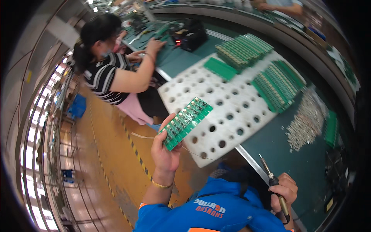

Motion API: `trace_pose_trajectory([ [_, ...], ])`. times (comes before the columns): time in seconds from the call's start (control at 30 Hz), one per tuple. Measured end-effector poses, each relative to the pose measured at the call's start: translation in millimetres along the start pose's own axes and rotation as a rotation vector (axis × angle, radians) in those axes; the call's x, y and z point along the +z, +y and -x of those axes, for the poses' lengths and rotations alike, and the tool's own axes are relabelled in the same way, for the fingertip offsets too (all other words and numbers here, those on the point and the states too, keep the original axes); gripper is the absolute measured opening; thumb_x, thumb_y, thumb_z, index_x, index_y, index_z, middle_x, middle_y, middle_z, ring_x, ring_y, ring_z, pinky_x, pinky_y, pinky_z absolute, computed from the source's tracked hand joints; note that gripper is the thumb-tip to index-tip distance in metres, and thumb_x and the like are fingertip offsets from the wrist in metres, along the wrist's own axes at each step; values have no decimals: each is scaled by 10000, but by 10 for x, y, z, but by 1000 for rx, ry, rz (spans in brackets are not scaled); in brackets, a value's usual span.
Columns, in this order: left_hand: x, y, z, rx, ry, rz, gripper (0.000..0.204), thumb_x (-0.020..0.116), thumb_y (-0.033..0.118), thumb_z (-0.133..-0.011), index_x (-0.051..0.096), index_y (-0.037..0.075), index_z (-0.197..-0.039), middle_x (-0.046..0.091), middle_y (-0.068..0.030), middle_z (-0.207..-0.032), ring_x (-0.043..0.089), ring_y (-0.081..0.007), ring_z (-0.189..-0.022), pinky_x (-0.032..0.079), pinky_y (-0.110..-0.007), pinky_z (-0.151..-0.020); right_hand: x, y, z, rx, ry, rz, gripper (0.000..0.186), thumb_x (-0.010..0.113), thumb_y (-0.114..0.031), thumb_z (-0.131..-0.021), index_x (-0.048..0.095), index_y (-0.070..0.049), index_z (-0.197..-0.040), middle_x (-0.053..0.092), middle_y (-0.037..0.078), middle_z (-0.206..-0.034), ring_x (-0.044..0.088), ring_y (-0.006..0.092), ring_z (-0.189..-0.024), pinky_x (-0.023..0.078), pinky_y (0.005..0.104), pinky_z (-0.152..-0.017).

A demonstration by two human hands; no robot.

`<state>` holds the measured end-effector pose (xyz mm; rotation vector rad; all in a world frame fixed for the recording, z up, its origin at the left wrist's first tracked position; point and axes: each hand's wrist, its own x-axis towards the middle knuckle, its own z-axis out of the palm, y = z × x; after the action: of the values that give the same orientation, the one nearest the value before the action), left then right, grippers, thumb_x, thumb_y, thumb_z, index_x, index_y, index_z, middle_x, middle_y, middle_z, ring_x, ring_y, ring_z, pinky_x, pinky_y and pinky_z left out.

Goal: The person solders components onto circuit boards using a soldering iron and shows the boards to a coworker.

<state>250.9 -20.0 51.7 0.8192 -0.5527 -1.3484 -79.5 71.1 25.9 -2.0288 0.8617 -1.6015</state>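
Note:
My left hand grips a green circuit board panel by its lower left end, fingers closed round the edge. Rows of small white connectors and dark components cover the panel's upper face. A thin pale wire sticks out to the left of this hand, and a fine strand trails off to its right. At the lower right, my right hand is wrapped round the handle of a soldering iron. Its metal tip points up and to the left, apart from the panel.
A white board with round holes carries two stacks of green panels and a flat green panel. To its right lies a pile of small pale parts. A co-worker works at the left beside a black device with a red display.

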Motion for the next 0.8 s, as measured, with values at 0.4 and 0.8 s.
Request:
trace_pose_trajectory([
  [0.4, -1224, 369, -580, -166, 50, 277, 504, 465, 178, -857, 453, 17, -1335, 592, -58, -849, 414, -104, -602, 327, -237, -560, 443, 70, -221, 106, -44, 153, 198, 567, -152, -697, 588, -31, -851, 520, 59, -548, 443, 177, -457, 357, 315, -458],
  [0.8, -1955, 565, -285, -6, -745, 502, 403, 544, 243, -735, 564, -91, -960, 614, -201, -703, 571, -281, -487, 482, -389, -462, 587, 63, -298, 77, -73, 211, 216, 554, -157, -734, 573, -18, -898, 521, 63, -549, 441, 167, -462, 341, 308, -456],
])
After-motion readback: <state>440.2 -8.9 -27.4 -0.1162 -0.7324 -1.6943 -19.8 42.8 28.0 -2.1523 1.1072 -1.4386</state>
